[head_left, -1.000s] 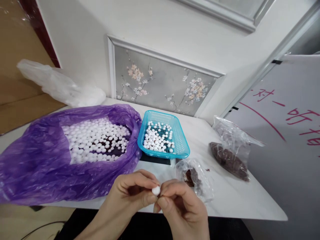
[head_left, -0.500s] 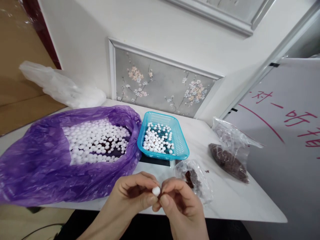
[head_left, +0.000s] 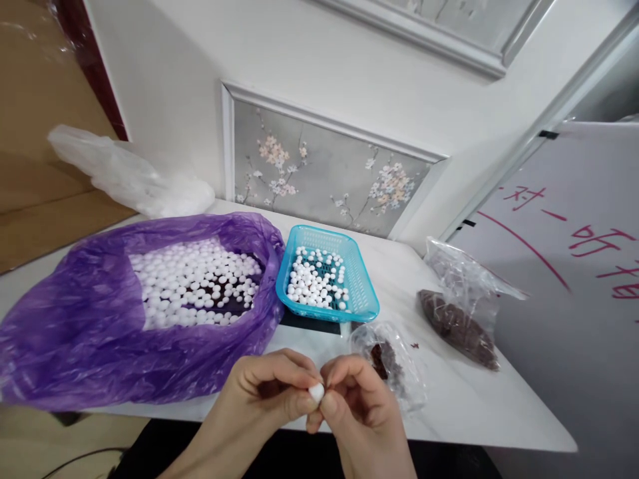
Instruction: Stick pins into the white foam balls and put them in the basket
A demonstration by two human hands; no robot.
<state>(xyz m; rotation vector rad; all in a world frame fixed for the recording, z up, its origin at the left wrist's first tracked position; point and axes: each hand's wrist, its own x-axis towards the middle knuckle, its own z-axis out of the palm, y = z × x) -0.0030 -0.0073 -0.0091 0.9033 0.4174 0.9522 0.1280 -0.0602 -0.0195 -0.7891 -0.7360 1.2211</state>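
Observation:
Between the thumb and forefinger of my left hand [head_left: 274,389] is a small white ball [head_left: 316,392]. My right hand [head_left: 362,406] is pinched closed right against the ball's right side; whatever its fingertips may hold is too small or hidden to make out. Both hands are above the table's front edge. Beyond them stands a blue plastic basket [head_left: 367,283] with many white balls [head_left: 312,283] inside. Just past my right hand lies a clear bag [head_left: 412,386] with dark brown bits in it.
A large purple plastic bag [head_left: 64,319] full of white balls lies open at the left. Behind it are a crumpled white bag [head_left: 134,179] and cardboard [head_left: 44,133]. A clear bag of brown material [head_left: 459,326] rests at the right, near a whiteboard [head_left: 574,319].
My fingertips have drawn slightly closer together around the ball, and the right thumb now touches it. The view has shifted a little. Basket and bags stay in place.

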